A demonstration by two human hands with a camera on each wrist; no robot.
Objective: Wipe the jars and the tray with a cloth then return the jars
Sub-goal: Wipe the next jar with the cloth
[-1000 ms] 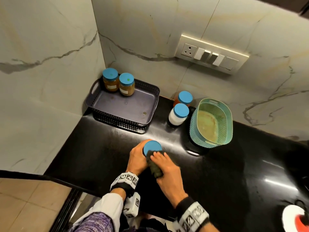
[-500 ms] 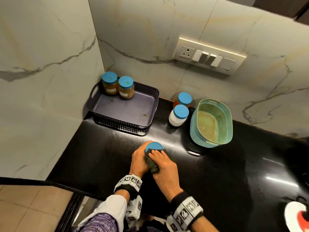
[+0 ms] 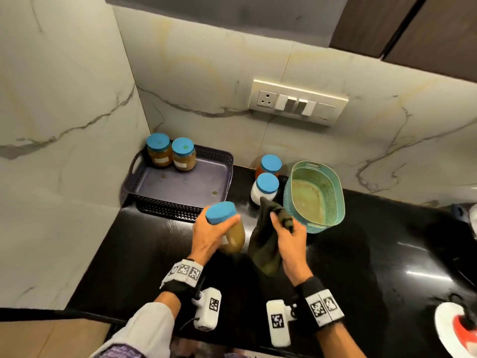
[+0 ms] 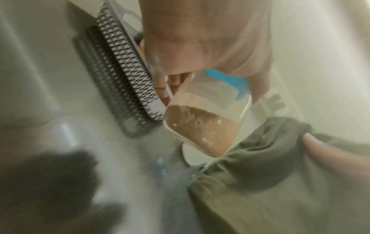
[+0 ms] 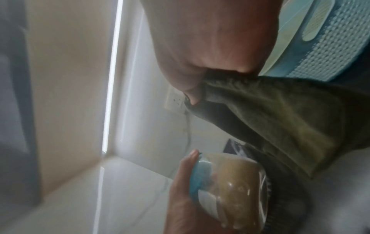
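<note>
My left hand (image 3: pixel 210 236) grips a blue-lidded jar (image 3: pixel 227 228) of brown paste, lifted off the black counter and tilted; the jar (image 4: pixel 206 123) fills the left wrist view. My right hand (image 3: pixel 289 239) pinches a dark green cloth (image 3: pixel 265 244), which hangs beside the jar; in the right wrist view the cloth (image 5: pixel 280 114) droops above the jar (image 5: pixel 234 190). The dark mesh tray (image 3: pixel 178 205) stands in the corner with two blue-lidded jars (image 3: pixel 170 153) at its back left. Two more jars (image 3: pixel 265 184) stand on the counter right of the tray.
A teal mesh basket (image 3: pixel 333 202) sits just right of the cloth. A switch panel (image 3: pixel 296 104) is on the marble wall behind. A red and white object (image 3: pixel 462 329) lies at the counter's right front. Marble walls close off the left and back.
The jar stood on the counter with both hands and the cloth on its lid; now my left hand has lifted and tilted it, and my right hand has drawn the cloth away to the right.
</note>
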